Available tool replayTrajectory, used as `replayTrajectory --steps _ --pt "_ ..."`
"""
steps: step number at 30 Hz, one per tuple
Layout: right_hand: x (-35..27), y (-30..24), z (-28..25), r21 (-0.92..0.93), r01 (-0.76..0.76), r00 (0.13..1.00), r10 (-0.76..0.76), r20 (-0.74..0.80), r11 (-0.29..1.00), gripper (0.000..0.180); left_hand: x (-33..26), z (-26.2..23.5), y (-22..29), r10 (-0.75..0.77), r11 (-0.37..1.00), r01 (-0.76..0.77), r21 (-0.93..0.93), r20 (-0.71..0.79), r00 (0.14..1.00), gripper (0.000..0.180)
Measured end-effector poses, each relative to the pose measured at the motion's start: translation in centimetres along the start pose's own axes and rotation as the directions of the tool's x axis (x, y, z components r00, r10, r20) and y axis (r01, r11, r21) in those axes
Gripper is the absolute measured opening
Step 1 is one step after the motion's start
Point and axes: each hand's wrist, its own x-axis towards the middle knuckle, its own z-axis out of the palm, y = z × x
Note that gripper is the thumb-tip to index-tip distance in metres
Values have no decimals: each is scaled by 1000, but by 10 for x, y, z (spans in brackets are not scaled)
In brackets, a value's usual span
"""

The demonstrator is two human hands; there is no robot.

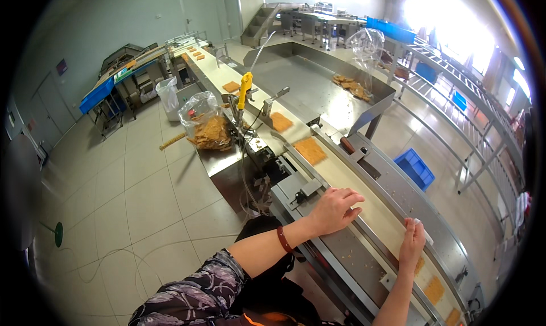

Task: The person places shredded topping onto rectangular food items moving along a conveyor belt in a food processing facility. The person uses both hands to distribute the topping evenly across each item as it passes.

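My left hand (pixel 336 211) hovers at the near rail of the cream conveyor belt (pixel 348 180). Its fingers are half bent and apart, with nothing between them. Farther right along the belt, the fingers of my right hand (pixel 412 245) close on a small white object (pixel 420 223) at the far rail; its kind is unclear. Flat golden-brown squares, like crisp biscuits, lie on the belt. One square (pixel 310 150) sits beyond my left hand, another (pixel 281 122) behind it. Past my right wrist lies a further square (pixel 434 290), with others partly hidden by rail and arm.
A yellow-handled device (pixel 245 90) on a metal bracket stands beside the belt. A clear bag of broken pieces (pixel 210 132) rests left of it. Beyond are a wide steel tray (pixel 307 70), a blue crate (pixel 414 169) on the floor and a metal roller rack (pixel 449 70).
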Motion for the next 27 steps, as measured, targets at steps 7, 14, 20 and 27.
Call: replayTrajectory --steps 7,14,20,27 --pt "-1 0 0 6 -3 1000 3 -14 1000 40 1 0 1 -8 1000 8 -4 -1 1000 24" --pt "0 -7 0 -31 -1 1000 2 13 1000 36 4 -9 3 -32 999 32 18 2 999 24" --pt "-3 -13 -7 -107 -22 999 26 35 994 34 15 -14 -15 -6 984 12 178 -33 999 28" --pt "-6 -27 12 -535 178 983 -171 63 826 34 7 -20 -10 -44 923 -55 382 246 968 42"
